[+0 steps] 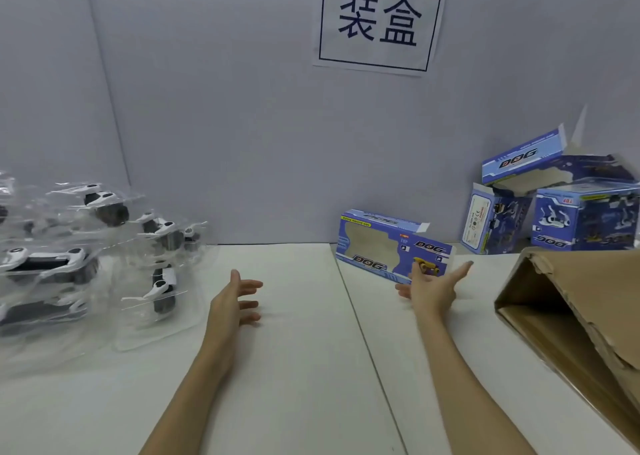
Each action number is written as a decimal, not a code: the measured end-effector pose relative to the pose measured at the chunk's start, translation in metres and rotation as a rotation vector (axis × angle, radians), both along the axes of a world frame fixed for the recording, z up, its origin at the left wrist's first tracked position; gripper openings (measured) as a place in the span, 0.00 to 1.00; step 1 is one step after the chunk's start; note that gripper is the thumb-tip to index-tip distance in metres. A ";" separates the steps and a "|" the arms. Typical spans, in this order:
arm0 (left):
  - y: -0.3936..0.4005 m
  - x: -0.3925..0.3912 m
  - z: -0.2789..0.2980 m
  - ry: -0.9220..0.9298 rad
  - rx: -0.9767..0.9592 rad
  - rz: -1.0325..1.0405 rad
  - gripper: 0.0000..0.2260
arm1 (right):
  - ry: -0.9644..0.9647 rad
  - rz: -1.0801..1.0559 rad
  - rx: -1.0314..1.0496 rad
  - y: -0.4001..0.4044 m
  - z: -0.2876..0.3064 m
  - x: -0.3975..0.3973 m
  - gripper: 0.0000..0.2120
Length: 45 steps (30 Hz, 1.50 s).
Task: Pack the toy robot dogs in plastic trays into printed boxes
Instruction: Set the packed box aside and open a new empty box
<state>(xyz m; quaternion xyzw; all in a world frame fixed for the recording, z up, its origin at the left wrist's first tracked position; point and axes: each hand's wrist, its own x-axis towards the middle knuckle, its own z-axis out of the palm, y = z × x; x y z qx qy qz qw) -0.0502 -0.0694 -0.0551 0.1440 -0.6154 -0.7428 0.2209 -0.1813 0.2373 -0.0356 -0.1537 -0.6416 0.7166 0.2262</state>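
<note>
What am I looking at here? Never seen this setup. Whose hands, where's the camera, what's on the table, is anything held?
There is no machine: a person works with bare hands, and one wide-angle camera on their head looks forward and down.

The left hand hovers open over the white table, holding nothing. The right hand is open too, its fingers reaching at an empty printed box lying near the back wall; no grip shows yet.

At far left lie toy robot dogs in clear plastic trays. At back right is a pile of more printed boxes. A brown cardboard carton lies on its side at right. A paper sign hangs on the wall.
</note>
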 end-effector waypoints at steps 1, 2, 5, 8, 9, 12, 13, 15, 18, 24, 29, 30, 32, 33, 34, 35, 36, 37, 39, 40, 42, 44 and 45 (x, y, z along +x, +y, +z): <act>0.000 0.000 0.001 -0.001 -0.009 -0.002 0.26 | -0.027 0.011 -0.097 0.005 -0.003 -0.005 0.36; 0.000 0.000 0.001 -0.008 -0.019 -0.004 0.26 | -0.049 0.041 -0.123 0.007 -0.005 -0.008 0.24; 0.001 -0.001 0.003 -0.025 -0.042 -0.002 0.23 | -0.040 0.154 0.038 -0.001 -0.010 -0.005 0.07; 0.007 0.000 0.000 -0.028 -0.199 0.043 0.12 | 0.053 0.300 0.235 -0.021 0.003 0.014 0.09; 0.009 0.000 -0.001 -0.020 -0.281 0.058 0.06 | 0.090 0.351 0.303 -0.029 0.011 0.023 0.09; 0.016 0.003 -0.005 0.025 -0.701 0.104 0.27 | 0.239 0.446 0.568 -0.047 0.039 0.057 0.12; 0.019 0.004 -0.005 0.066 -0.843 0.113 0.40 | 0.284 0.449 0.670 -0.053 0.048 0.069 0.13; 0.032 0.006 0.001 0.169 -1.037 0.098 0.57 | 0.368 0.478 0.803 -0.063 0.063 0.093 0.12; 0.046 0.009 0.017 0.316 -1.045 0.218 0.64 | 0.503 0.617 0.932 -0.078 0.077 0.124 0.09; 0.034 0.020 0.044 0.448 -0.898 0.452 0.57 | 0.869 0.534 0.751 -0.097 0.084 0.143 0.14; 0.040 0.026 0.053 0.389 -0.538 0.395 0.60 | 0.987 0.397 0.585 -0.104 0.074 0.136 0.26; 0.040 0.026 0.055 0.382 -0.477 0.375 0.60 | 0.970 0.444 0.647 -0.105 0.071 0.133 0.27; 0.042 0.028 0.057 0.375 -0.476 0.325 0.59 | 0.873 0.611 0.741 -0.111 0.065 0.131 0.28; 0.044 0.029 0.056 0.370 -0.521 0.303 0.57 | 0.816 0.702 0.729 -0.115 0.063 0.132 0.29; 0.046 0.029 0.056 0.365 -0.559 0.282 0.54 | 0.766 0.774 0.659 -0.118 0.061 0.132 0.31; 0.046 0.030 0.055 0.361 -0.578 0.259 0.51 | 0.732 0.819 0.556 -0.120 0.060 0.133 0.31; 0.046 0.030 0.054 0.359 -0.573 0.232 0.46 | 0.705 0.832 0.460 -0.121 0.059 0.132 0.30; 0.046 0.029 0.054 0.357 -0.552 0.207 0.41 | 0.674 0.817 0.398 -0.120 0.059 0.131 0.30; 0.044 0.029 0.056 0.354 -0.499 0.167 0.31 | 0.605 0.779 0.351 -0.118 0.058 0.129 0.29; 0.044 0.030 0.058 0.354 -0.473 0.138 0.27 | 0.572 0.775 0.330 -0.117 0.057 0.127 0.28; 0.044 0.033 0.061 0.364 -0.408 0.027 0.22 | 0.535 0.776 0.289 -0.116 0.054 0.125 0.25; 0.044 0.036 0.064 0.366 -0.367 -0.076 0.16 | 0.534 0.778 0.261 -0.116 0.056 0.125 0.21; 0.043 0.037 0.066 0.369 -0.340 -0.101 0.13 | 0.536 0.787 0.250 -0.117 0.058 0.127 0.18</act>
